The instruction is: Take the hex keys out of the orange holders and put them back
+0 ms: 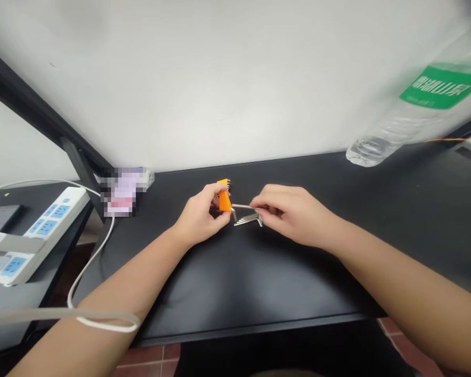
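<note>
My left hand (204, 212) grips an orange hex key holder (225, 198) between thumb and fingers, above the middle of the black table. Dark key ends stick out at the holder's top. In a pinch, my right hand (284, 209) has the far end of a silver hex key (242, 206), whose bent end is at the lower edge of the holder. Whether that end is inside the holder I cannot tell. Several more L-shaped hex keys (248, 219) lie on the table just below, close to the fingertips of my right hand.
A large clear bottle (410, 115) with a green label stands at the back right by the white wall. At left, a white power strip (47, 230) has a plug in it. A white cable (105, 325) loops near my left forearm. A blurred-out item (121, 192) sits at the back left.
</note>
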Demonstrator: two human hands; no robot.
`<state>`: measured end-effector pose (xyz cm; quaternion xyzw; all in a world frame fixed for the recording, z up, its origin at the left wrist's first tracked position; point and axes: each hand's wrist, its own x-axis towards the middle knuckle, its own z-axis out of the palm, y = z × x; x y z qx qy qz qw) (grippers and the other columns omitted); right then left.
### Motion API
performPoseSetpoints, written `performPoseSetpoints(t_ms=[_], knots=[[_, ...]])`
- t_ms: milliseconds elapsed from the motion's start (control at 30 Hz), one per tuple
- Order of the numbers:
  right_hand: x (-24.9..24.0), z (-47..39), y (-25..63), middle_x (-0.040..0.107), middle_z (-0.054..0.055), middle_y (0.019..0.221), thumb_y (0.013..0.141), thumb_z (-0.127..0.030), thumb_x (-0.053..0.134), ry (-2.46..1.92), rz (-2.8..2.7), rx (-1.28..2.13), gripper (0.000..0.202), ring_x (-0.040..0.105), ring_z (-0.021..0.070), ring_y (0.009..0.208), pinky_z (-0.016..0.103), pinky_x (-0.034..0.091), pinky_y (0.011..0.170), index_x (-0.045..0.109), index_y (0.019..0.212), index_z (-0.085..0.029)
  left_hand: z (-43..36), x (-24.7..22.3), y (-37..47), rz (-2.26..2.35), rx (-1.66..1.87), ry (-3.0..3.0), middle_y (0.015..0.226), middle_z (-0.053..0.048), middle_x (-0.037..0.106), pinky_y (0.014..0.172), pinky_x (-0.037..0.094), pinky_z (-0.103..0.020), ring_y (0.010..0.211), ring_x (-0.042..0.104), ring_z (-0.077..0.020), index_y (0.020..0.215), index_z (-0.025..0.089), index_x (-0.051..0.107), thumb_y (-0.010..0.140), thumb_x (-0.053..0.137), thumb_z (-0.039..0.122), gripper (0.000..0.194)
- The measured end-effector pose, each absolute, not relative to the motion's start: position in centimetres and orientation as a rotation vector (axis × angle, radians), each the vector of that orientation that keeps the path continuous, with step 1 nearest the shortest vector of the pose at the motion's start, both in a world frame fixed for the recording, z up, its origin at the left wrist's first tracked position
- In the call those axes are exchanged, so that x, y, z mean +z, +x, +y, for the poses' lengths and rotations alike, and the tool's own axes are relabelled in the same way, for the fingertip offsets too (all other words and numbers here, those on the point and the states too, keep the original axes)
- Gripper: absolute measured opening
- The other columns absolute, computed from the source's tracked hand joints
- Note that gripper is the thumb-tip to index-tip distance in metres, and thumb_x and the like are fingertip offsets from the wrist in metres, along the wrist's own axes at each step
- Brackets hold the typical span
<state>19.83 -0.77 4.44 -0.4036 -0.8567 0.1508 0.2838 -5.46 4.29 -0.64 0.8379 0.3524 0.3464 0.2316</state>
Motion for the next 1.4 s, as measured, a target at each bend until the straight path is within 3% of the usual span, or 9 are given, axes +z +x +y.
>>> performPoseSetpoints(t_ms=[300,467,633,867,1067,1233,1400], knots=[[4.0,-1.0,19.8,0.066,0.007,0.097,0.098,-0.012,0.051,-0.977,-2.315,0.319,0.022,0.062,0.0167,0.081,0.03,0.05,0.072,0.071,0.103,-0.019,4.2,-0.4,-5.6,0.997,0.868,2.325,0.111,-0.003,0.071,0.073,0.057,-0.025,0.081,0.069,-0.0124,0.129,0.023,0.051,0.083,0.069,0.023,0.049],[3.4,-0.9,19.0,0.065,0.007,0.102,0.097,-0.014,0.053,-0.95,-2.295,0.344,0.021,0.062,0.0161,0.081,0.031,0.051,0.072,0.07,0.109,-0.021,4.1,-0.5,-5.6,0.986,0.831,2.365,0.112,-0.003,0.071,0.081,0.059,-0.028,0.084,0.071,-0.0142,0.129,0.024,0.053,0.082,0.072,0.027,0.05],[2.4,-0.6,17.8,0.063,0.005,0.103,0.086,-0.006,0.056,-0.95,-2.143,0.731,0.027,0.063,0.0156,0.083,0.031,0.053,0.073,0.063,0.107,-0.022,4.2,-0.5,-5.5,0.979,0.831,2.386,0.121,-0.005,0.07,0.09,0.059,-0.032,0.101,0.071,-0.0198,0.128,0.023,0.055,0.082,0.072,0.028,0.049],[0.8,0.3,16.9,0.064,0.001,0.091,0.088,-0.008,0.05,-0.971,-1.785,1.218,0.023,0.067,0.0159,0.083,0.033,0.056,0.077,0.053,0.106,-0.022,4.1,-0.4,-5.5,0.956,0.827,2.372,0.125,-0.006,0.067,0.088,0.06,-0.032,0.103,0.07,-0.0202,0.134,0.025,0.051,0.085,0.069,0.027,0.052],[1.9,0.5,18.9,0.061,0.003,0.09,0.089,-0.014,0.058,-1.162,-2.329,0.613,0.009,0.057,0.0149,0.074,0.03,0.046,0.067,0.064,0.09,-0.02,4.2,-0.4,-5.6,1.001,0.819,2.358,0.12,-0.006,0.068,0.09,0.058,-0.034,0.098,0.069,-0.0198,0.14,0.025,0.045,0.09,0.065,0.028,0.053],[1.8,0.3,19.5,0.062,0.005,0.094,0.094,-0.017,0.054,-1.248,-2.639,0.377,0.016,0.058,0.0152,0.073,0.03,0.045,0.07,0.07,0.095,-0.018,4.5,-0.7,-5.7,1.033,0.828,2.356,0.124,-0.009,0.067,0.09,0.056,-0.037,0.099,0.069,-0.021,0.142,0.024,0.043,0.092,0.061,0.024,0.053],[1.6,0.0,18.9,0.062,0.007,0.088,0.094,-0.019,0.054,-1.249,-2.788,0.016,0.018,0.056,0.0179,0.071,0.034,0.041,0.072,0.068,0.083,-0.017,4.5,-1.0,-5.6,1.043,0.821,2.319,0.123,-0.009,0.067,0.085,0.057,-0.035,0.092,0.069,-0.0194,0.142,0.024,0.042,0.092,0.061,0.025,0.053]])
